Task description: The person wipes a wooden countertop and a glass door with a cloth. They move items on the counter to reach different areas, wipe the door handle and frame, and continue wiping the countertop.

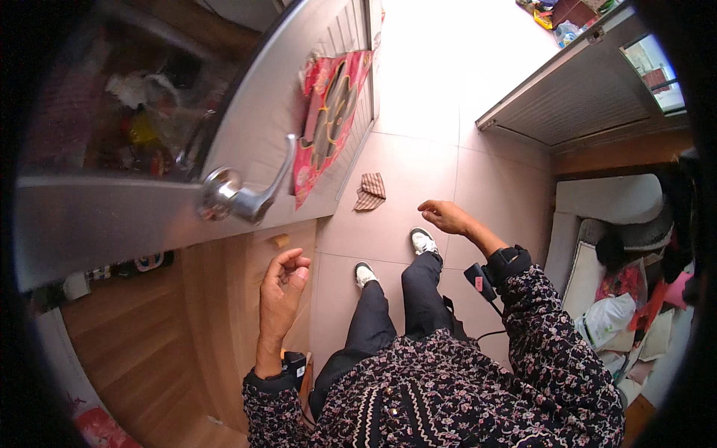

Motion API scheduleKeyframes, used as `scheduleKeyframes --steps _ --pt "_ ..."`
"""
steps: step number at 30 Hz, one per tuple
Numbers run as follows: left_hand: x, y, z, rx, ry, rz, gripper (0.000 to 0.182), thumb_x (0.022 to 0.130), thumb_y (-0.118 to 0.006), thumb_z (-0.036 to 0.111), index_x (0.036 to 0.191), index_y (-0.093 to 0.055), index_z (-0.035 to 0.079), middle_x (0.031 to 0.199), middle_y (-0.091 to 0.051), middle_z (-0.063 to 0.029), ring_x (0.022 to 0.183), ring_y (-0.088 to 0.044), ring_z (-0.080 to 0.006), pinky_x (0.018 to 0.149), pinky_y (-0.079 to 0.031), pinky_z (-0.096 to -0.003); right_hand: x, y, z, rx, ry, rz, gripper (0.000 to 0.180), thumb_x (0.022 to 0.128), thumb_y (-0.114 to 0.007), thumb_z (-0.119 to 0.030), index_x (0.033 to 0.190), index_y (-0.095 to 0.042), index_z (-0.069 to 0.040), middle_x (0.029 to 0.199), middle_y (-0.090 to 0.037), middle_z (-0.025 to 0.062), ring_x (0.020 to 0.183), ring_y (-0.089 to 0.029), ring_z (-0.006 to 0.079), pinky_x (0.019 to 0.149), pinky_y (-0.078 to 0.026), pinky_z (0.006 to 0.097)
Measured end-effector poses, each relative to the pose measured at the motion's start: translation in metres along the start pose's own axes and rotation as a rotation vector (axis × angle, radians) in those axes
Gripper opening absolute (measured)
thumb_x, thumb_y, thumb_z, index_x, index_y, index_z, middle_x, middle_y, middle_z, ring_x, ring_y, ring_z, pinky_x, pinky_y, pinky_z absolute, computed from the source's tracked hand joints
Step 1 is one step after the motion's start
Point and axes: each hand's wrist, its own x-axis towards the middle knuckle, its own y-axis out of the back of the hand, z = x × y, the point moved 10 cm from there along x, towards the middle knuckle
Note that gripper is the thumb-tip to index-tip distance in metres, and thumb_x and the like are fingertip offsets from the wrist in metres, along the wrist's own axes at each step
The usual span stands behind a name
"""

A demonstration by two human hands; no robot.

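My left hand (284, 285) is raised at the lower left, fingers loosely curled and apart, holding nothing. Above it is the metal door handle (246, 201) on a grey door (252, 101); hand and handle do not touch. A red and pink patterned decoration (330, 123) hangs on the door's face beside the handle. My right hand (446, 217) hovers over the tiled floor near my shoe, with fingers bent and nothing visible in it. A checked brown cloth (371, 192) lies crumpled on the floor between the door and my right hand.
Wooden cabinet panels (134, 336) stand at the lower left. Another metal door panel (577, 95) with a small window is at the upper right. Below it, a grey seat (608, 199) stands near a white plastic bag (608, 319) and other clutter. Bright floor extends beyond the doorway.
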Motion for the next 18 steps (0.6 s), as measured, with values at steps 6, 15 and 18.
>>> scheduleKeyframes --steps 6,15,18 --pt "-0.013 0.001 -0.034 -0.029 0.163 -0.017 0.033 0.083 -0.055 0.015 0.112 -0.049 0.000 0.099 -0.057 -0.0081 0.092 -0.052 -0.0138 0.082 -0.041 -0.0262 0.005 -0.024 0.040 -0.102 -0.114 -0.043 0.030 0.083 -0.048 -0.021 0.105 -0.056 -0.003 0.096 -0.061 0.0176 0.090 -0.058 0.0312 0.081 -0.046 0.0373" --pt "-0.144 0.002 -0.060 0.055 0.457 0.045 0.038 0.084 -0.054 0.020 0.116 -0.046 0.001 0.105 -0.056 -0.0120 0.097 -0.052 -0.0179 0.085 -0.040 -0.0297 0.012 -0.073 0.095 -0.208 -0.148 -0.184 0.032 0.080 -0.048 -0.021 0.106 -0.057 -0.005 0.102 -0.059 0.0185 0.096 -0.056 0.0338 0.085 -0.044 0.0376" --pt "-0.192 -0.011 -0.056 0.116 0.498 0.124 0.041 0.084 -0.054 0.023 0.118 -0.045 0.001 0.106 -0.055 -0.0125 0.099 -0.051 -0.0186 0.086 -0.039 -0.0299 0.021 -0.072 0.106 -0.226 -0.162 -0.093 0.035 0.077 -0.051 -0.022 0.107 -0.056 -0.003 0.101 -0.059 0.0213 0.097 -0.055 0.0347 0.085 -0.043 0.0392"
